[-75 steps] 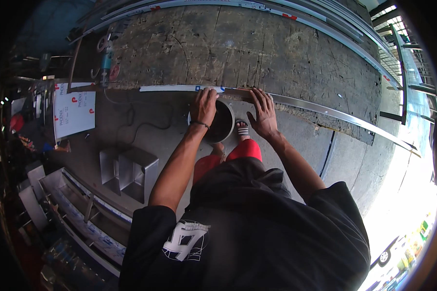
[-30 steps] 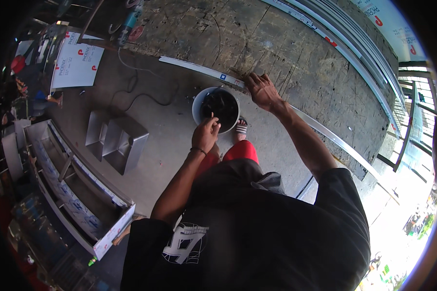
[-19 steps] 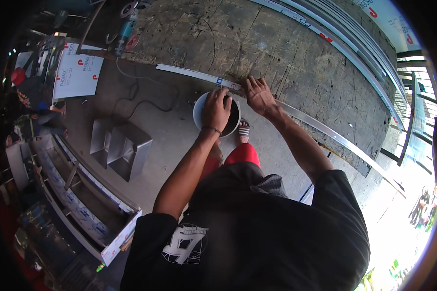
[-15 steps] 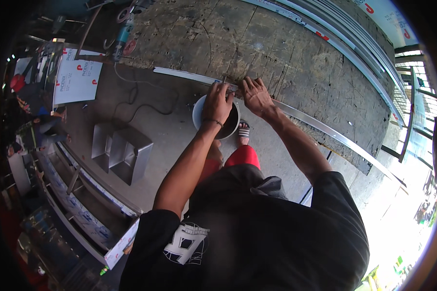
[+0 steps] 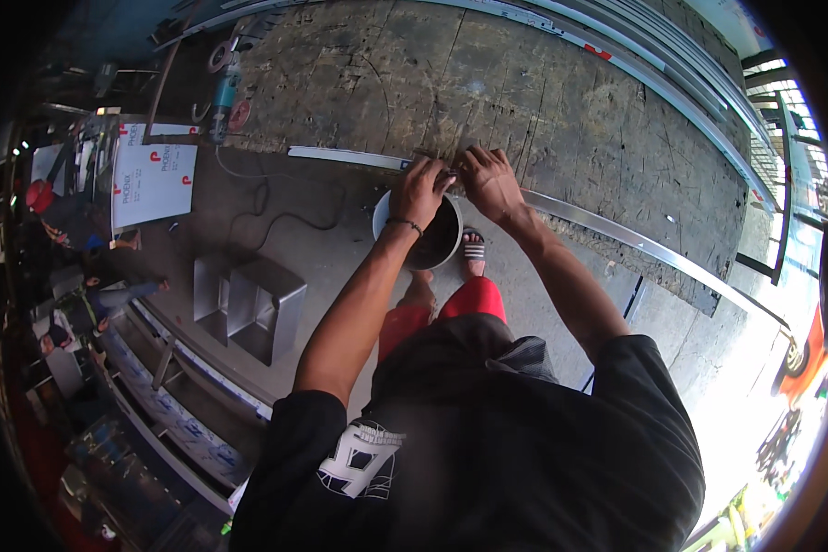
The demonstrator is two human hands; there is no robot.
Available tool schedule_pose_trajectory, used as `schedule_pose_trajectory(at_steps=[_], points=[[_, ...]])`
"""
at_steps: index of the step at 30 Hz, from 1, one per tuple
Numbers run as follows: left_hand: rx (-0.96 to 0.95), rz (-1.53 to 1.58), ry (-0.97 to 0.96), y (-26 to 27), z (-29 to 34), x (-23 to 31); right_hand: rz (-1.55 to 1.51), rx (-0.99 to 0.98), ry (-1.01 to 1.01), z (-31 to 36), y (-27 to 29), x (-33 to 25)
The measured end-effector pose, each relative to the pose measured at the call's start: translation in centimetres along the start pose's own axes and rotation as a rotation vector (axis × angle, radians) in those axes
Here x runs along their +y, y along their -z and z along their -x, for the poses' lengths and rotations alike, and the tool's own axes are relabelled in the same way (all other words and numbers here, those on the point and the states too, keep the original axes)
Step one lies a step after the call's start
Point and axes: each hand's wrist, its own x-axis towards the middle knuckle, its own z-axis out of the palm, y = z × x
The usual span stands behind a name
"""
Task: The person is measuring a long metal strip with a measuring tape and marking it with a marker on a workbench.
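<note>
A long, narrow metal strip [image 5: 616,227] lies along the near edge of the wooden worktable, passing under both hands. My left hand [image 5: 418,195] is closed at the strip, fingertips pinched together; a small dark thing shows at them, too small to name. Just to its right, my right hand [image 5: 493,187] curls its fingers over the strip at the table edge. The two hands are close together, fingertips nearly meeting. Below my left hand, a round bucket [image 5: 458,241] stands on the floor by my feet.
The worn worktable [image 5: 561,120] carries more long metal profiles [image 5: 653,87] along its far side. A teal angle grinder [image 5: 224,90] rests at its left end, its cord trailing on the floor. Open metal boxes [image 5: 265,304] stand at left. Two people [image 5: 64,216] are farther left.
The view has shifted slightly, so the surroundings sit a little differently. My left hand's fingers have drawn in closer toward the right hand. Both hands stay at the strip.
</note>
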Motion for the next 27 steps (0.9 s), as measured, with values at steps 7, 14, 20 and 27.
schedule_pose_trajectory(at_steps=[7,14,20,27], points=[[-0.061,-0.042,-0.048,-0.4,-0.9,-1.0,-0.108,0.178,-0.204,3.3,0.6,1.9],[0.036,-0.156,-0.034,-0.2,-0.9,-0.6,-0.052,0.16,-0.174,4.4,0.2,2.3],[0.09,-0.15,0.128,1.4,-0.7,-1.9,-0.022,0.123,-0.149,4.4,0.7,2.2],[0.211,-0.32,0.319,4.5,-0.2,-5.3,0.0,0.167,-0.121,4.5,0.7,2.1]])
